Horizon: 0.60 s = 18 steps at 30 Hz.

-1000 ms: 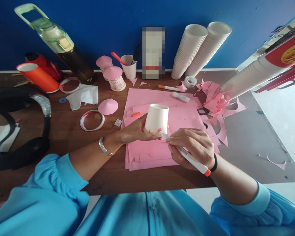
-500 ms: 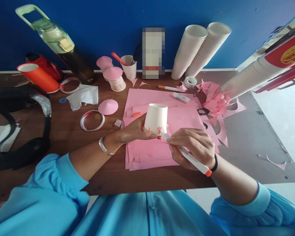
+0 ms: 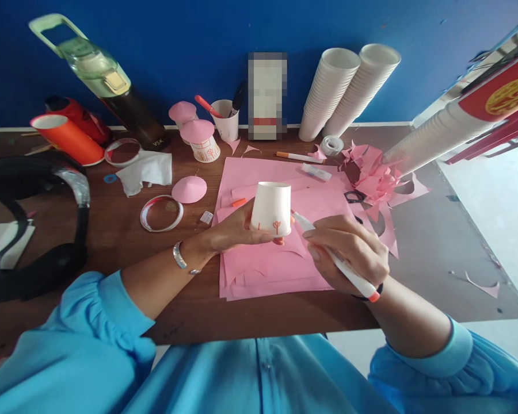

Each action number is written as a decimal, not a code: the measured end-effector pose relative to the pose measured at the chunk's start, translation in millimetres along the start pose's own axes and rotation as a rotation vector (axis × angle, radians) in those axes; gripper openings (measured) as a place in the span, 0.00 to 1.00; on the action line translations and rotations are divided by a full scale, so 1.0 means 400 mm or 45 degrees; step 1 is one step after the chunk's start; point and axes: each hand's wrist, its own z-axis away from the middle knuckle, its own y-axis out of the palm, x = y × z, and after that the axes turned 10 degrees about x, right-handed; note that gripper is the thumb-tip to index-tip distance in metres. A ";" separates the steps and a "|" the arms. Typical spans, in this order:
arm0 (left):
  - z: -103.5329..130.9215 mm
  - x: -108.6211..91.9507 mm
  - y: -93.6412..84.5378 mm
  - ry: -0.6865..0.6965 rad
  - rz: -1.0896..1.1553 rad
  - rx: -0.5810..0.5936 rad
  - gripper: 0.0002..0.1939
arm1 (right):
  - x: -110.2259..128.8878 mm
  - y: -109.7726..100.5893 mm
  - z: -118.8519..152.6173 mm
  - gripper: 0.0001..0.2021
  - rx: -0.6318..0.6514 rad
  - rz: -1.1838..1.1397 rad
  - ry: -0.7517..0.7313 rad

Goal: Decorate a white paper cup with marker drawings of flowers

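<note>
On my head-camera feed, my left hand [image 3: 235,231] grips an inverted paper cup [image 3: 271,201] above pink sheets [image 3: 259,168], apparently to steady its flower-marked side. My right hand [image 3: 349,253] pinches a marker [image 3: 354,277] pen-fashion, seemingly for control, tip just beside the cup. The brown table [image 3: 190,310] meets a blue wall [image 3: 176,52].

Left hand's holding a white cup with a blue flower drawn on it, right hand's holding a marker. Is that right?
Not quite: the head view shows the flower in orange-red, not blue. The left hand does hold the white cup, the right hand the marker.
</note>
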 end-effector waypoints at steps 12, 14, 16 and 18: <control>0.013 0.015 -0.009 0.010 0.186 0.055 0.24 | -0.040 0.043 0.012 0.37 0.077 -0.305 0.206; 0.014 0.015 -0.010 0.008 0.160 0.093 0.28 | -0.048 0.050 0.010 0.41 0.136 -0.313 0.201; 0.014 0.013 -0.009 0.018 0.121 0.123 0.32 | -0.051 0.053 0.011 0.42 0.203 -0.294 0.206; 0.014 0.011 -0.006 0.012 0.050 0.123 0.35 | -0.051 0.053 0.014 0.40 0.233 -0.243 0.202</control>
